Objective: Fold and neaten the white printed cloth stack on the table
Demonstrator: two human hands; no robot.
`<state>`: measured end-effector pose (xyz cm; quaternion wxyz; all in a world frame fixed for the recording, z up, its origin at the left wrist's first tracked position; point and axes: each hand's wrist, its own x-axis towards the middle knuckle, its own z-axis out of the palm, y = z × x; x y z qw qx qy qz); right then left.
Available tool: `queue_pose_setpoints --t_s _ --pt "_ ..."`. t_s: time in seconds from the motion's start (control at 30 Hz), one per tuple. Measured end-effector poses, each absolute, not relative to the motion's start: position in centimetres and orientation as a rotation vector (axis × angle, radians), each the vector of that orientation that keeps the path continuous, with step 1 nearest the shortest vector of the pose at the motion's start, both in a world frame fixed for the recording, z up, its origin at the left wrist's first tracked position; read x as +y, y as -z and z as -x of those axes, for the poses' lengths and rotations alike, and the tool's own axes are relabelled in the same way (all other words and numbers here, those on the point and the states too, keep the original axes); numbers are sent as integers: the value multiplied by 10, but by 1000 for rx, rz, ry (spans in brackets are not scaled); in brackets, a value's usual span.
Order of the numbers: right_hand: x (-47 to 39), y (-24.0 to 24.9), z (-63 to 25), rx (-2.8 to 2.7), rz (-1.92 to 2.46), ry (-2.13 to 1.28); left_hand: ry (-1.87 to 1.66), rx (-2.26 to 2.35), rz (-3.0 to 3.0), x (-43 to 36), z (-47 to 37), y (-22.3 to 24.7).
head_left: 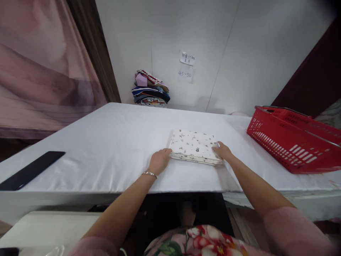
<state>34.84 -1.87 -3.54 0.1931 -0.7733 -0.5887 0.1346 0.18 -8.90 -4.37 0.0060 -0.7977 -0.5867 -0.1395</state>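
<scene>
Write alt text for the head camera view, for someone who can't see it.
A person's left hand and right hand touch opposite ends of a folded, printed white cloth on a white-covered table. A flat dark object lies at the left, a red basket stands at the right, and folded fabrics are piled near the far edge.

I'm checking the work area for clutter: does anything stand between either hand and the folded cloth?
Nothing visible does. The left hand touches the folded cloth at its left side, the right hand at its right. The red basket stands apart, farther right.
</scene>
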Motion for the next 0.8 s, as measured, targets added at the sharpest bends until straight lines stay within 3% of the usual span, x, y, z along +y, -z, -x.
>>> queue_pose_setpoints --t_s 0.27,0.33,0.43,0.6,0.8 --pt "-76 51 -321 -1822 2007 -729 373 -2053 2335 -24 29 37" --pt "-76 50 -325 -1845 2039 -665 371 -2073 2351 -17 32 40" --pt "-53 43 -340 -1823 2111 -410 349 -2082 2352 -17 33 43" --pt "3 35 -353 -1857 2175 -287 311 -2082 2335 -18 31 43" --pt "32 40 -351 -2001 1984 -545 320 -2078 2328 -1 31 45"
